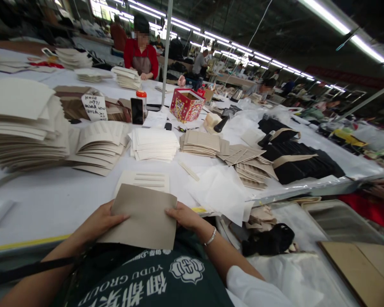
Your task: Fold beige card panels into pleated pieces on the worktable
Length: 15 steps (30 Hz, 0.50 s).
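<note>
A flat taupe panel (144, 215), plain on its upper face, is held in front of my body at the table's near edge. My left hand (107, 219) grips its left side, thumb on top and fingers underneath. At the right side my right hand (184, 213) pinches the panel near its upper corner. Just beyond it on the table lies a cream slotted piece (150, 180), partly covered by the panel. Farther back are a stack of white pieces (155, 144) and a stack of beige pieces (200, 143).
A tall pile of cream panels (22, 119) stands at left, beside fanned panels (99, 143). Thin white sheets (217, 189) overhang the table edge. A red patterned box (186, 105), a phone (137, 111) and black goods (301, 157) lie farther off. A co-worker in red (141, 55) stands across the table.
</note>
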Motion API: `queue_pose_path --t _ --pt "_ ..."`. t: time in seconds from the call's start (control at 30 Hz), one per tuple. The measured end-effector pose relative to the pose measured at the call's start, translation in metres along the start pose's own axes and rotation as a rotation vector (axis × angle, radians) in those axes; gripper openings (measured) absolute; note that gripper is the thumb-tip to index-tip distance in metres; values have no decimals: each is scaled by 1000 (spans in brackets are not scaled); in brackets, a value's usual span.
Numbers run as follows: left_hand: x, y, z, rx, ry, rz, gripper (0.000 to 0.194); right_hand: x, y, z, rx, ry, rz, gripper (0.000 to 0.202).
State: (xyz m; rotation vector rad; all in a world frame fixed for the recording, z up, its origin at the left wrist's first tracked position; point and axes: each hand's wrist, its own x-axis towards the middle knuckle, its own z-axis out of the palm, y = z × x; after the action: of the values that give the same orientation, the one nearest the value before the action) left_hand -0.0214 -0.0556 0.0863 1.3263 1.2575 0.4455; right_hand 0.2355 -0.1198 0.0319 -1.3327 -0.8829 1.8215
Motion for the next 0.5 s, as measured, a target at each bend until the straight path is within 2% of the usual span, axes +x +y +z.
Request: queue_pose_path --t 0.07,0.17,0.27,0.37,0.5 --pt "7 1 -1 -19 55 -14 49 4 -5 0 -6 -18 -67 46" --pt "30 3 -2 -5 222 32 45 23 -17 -2 41 -21 -205 52" --pt "56 -2 -3 73 341 71 39 51 -21 -9 70 36 -175 44" --pt "65 -14 -2 198 294 76 34 70 -15 -16 -71 132 -147 30" --pt "46 -27 1 266 263 52 37 67 -8 -23 -278 111 -195 19"
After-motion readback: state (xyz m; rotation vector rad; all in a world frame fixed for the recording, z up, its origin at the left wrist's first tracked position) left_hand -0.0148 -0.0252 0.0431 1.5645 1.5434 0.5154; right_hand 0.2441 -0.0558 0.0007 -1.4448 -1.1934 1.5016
